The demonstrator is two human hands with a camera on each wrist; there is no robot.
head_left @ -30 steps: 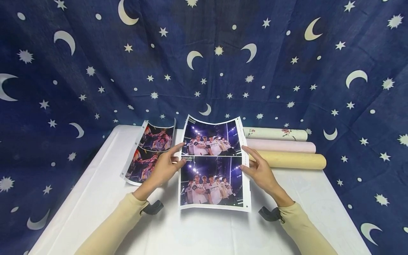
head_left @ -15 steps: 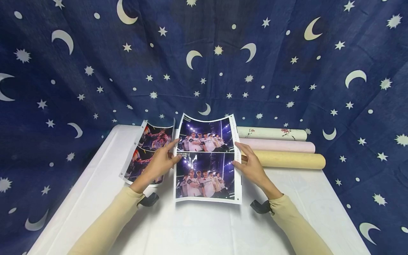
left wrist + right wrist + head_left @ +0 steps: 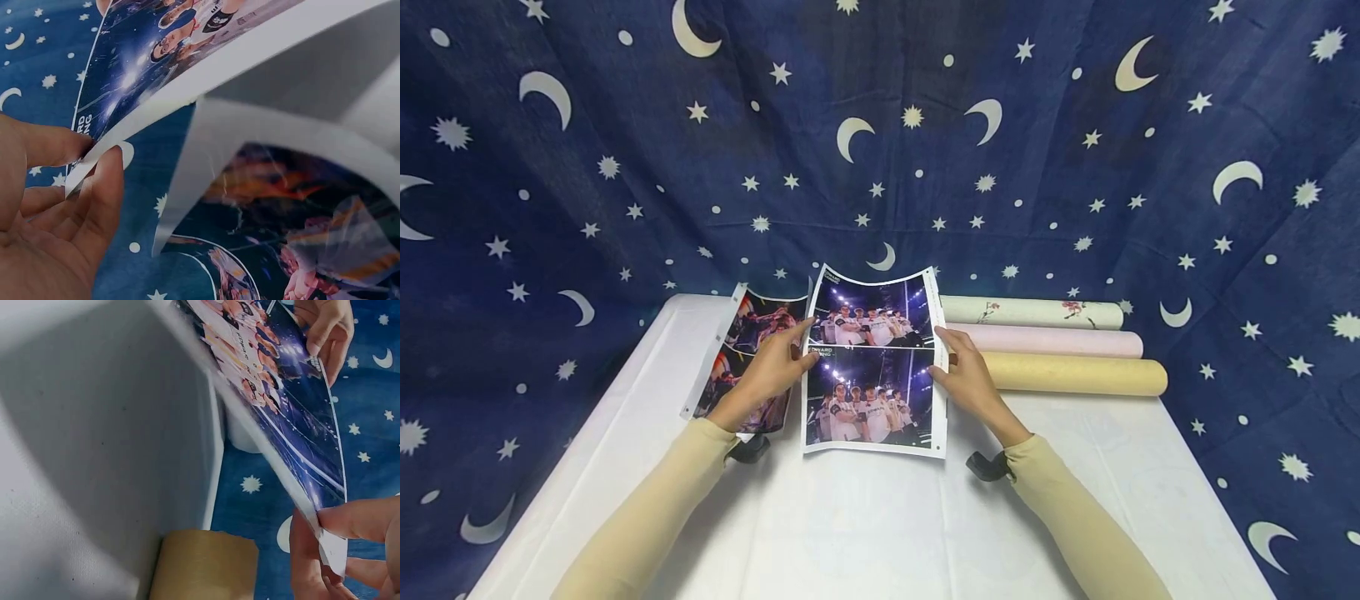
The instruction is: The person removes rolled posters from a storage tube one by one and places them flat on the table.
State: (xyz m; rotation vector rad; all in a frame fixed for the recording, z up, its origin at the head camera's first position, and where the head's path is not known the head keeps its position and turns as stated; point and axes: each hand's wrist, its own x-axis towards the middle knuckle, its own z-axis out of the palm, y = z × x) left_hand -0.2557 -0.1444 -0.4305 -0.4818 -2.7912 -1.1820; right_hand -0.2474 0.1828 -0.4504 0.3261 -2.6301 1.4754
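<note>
A printed photo sheet [image 3: 868, 400] with two stacked pictures of a group in white shirts stands tilted above the table, its top curving. At its left edge my left hand [image 3: 772, 364] pinches the margin between thumb and fingers, plain also in the left wrist view. My right hand [image 3: 967, 377] grips the right margin the same way; in the right wrist view its thumb [image 3: 356, 520] lies on the printed face. Just left of the held sheet, partly behind my left hand, rests a second curled photo sheet [image 3: 767, 321] with red and dark pictures.
Three rolls lie side by side at the back right: a floral one [image 3: 1030, 313], a pink one [image 3: 1060, 341] and a yellow one [image 3: 1082, 375]. White cloth covers the table [image 3: 850, 533]. A blue curtain [image 3: 820, 100] with moons and stars hangs behind and at both sides.
Both hands have carried the held photo sheet leftward and away toward the back of the table. It now overlaps the second sheet's right edge in view. The rolls have stayed put.
</note>
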